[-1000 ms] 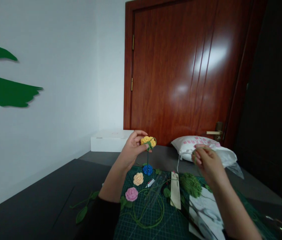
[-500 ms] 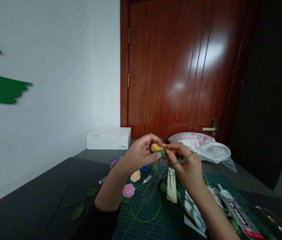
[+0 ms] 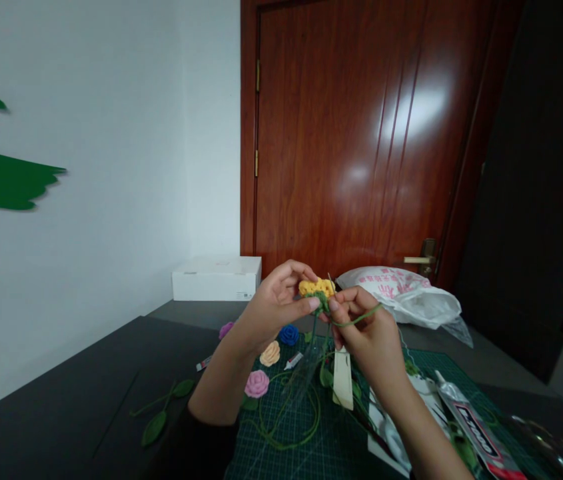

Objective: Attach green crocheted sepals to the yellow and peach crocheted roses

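Observation:
A yellow crocheted flower (image 3: 322, 287) with a green base (image 3: 319, 302) is held up above the mat. My left hand (image 3: 281, 300) grips it from the left, thumb on the green part and fingers behind the yellow. My right hand (image 3: 361, 319) pinches a thin needle (image 3: 331, 283) at the flower's right edge; the needle points upward. Green yarn (image 3: 361, 317) runs across the right fingers. Yarn strands hang below the flower toward the loops (image 3: 318, 417) on the mat.
The green cutting mat (image 3: 331, 453) bears pink (image 3: 256, 384), cream (image 3: 270, 353) and blue (image 3: 288, 335) flowers, plus a large glue tube (image 3: 476, 427). Behind are a white box (image 3: 216, 279) and a plastic bag (image 3: 401, 290). Green leaves (image 3: 154, 427) lie at left.
The flower has turned, so more of its yellow and green parts shows. The needle stands more upright. My right hand has shifted slightly left, and the blue flower is more exposed.

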Motion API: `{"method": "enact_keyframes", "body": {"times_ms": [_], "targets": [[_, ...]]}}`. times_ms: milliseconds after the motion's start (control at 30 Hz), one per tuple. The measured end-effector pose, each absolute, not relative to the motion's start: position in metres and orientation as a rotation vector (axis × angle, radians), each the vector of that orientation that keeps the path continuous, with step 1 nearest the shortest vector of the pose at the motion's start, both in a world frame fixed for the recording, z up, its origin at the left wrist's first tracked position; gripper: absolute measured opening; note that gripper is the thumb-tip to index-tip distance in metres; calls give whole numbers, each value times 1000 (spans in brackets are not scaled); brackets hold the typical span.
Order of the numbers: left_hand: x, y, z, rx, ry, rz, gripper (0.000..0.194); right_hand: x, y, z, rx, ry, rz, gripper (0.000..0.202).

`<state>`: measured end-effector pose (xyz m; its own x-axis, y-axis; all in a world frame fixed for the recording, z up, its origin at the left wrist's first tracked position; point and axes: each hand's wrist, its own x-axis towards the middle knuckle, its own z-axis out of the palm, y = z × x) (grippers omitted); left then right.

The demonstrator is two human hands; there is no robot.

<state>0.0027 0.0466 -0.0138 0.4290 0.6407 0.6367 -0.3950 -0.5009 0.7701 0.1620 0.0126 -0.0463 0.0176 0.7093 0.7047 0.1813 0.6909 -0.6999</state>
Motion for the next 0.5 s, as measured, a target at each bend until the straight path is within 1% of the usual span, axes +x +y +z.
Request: {"method": "enact_keyframes", "body": {"times_ms": [167, 333, 500], "targets": [[7, 48, -15, 1625, 209, 1299, 39, 163, 14, -45, -818, -1541, 517, 23], [7, 50, -17, 1662, 214, 1260, 36, 165, 15, -43, -855, -1503, 650, 31], [1, 47, -14, 1766, 243, 1170, 39, 172, 11, -39, -914, -1523, 670, 32]]}}
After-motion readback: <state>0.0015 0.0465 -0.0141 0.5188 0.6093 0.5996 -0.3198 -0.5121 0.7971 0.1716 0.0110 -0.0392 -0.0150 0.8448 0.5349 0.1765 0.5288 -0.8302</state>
